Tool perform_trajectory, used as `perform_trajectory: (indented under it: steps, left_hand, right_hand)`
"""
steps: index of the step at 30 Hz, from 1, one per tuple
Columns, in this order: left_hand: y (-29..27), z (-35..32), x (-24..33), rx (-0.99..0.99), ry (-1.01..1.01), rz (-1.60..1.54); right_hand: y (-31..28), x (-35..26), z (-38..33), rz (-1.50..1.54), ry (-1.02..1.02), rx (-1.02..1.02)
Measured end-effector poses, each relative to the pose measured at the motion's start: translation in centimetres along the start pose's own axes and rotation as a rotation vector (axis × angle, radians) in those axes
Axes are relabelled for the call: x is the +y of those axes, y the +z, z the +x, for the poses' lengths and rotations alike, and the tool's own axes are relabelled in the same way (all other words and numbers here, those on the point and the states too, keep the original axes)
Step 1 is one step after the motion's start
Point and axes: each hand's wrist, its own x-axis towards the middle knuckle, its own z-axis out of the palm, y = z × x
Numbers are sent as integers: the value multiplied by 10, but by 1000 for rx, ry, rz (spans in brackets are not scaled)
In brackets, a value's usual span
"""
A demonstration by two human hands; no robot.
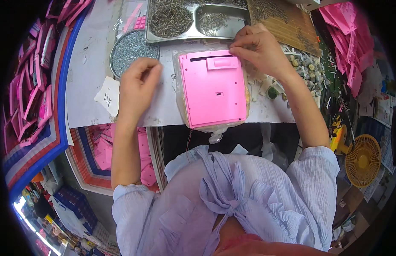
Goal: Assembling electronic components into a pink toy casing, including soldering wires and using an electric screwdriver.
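Note:
A flat pink plastic case [213, 96] lies in front of me on a pad wrapped in clear plastic [181, 91]. Small holes run along its edges, and a dark slot crosses its far side beside a raised pink piece [222, 63]. The fingertips of my right hand [259, 49] are pinched together at the case's far right corner; anything small between them is hidden. Left of the case, apart from it, my left hand [140, 85] is curled closed and a little blurred. It is nearest to a round bowl of small silvery screws [132, 49]; what its fingers hold does not show.
Beyond the case stands a metal tray [193, 32] with small metal parts. Cardboard [287, 25] with more parts lies at the far right. Small loose parts [308, 70] are scattered right. Pink pieces fill a left bin [31, 94] and a crate below [102, 149]. A yellow fan [363, 160] stands right.

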Motion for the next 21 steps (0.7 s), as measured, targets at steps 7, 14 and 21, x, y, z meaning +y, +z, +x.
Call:
perform_trajectory:
  steps: [7,14,21]
  left_hand:
    - [20,-14,34,-231,-175,-488]
    - [28,-47,59,-356,-493,-1027]
    - [26,-40,53,-397,-403,-631]
  right_hand:
    - [-10,-36,14,94,-216,74]
    - [24,-88,-27,516,-251,36]
    - [24,-88,-45,432,-274,74]
